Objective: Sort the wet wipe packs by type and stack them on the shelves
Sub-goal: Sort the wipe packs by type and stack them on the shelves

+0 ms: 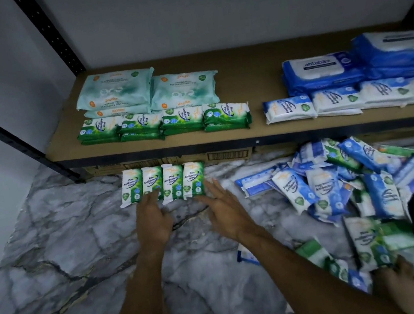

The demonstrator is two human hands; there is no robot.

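Left grip (153, 218) and right grip (225, 209) lay released, fingers straight, at four green-and-white soft plastic wipe packs (163, 185) rowed on the grey marble floor (81, 256) mid-frame; they looked light, squashy, slippery, best pressed together from both ends.

One view only: your head camera looks forward and down, close over the marble floor (74, 244), shelf (257, 84) spanning the upper frame.

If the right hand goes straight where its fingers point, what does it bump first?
Probably the rightmost green pine pack on the floor; the right hand is almost at its bottom edge.
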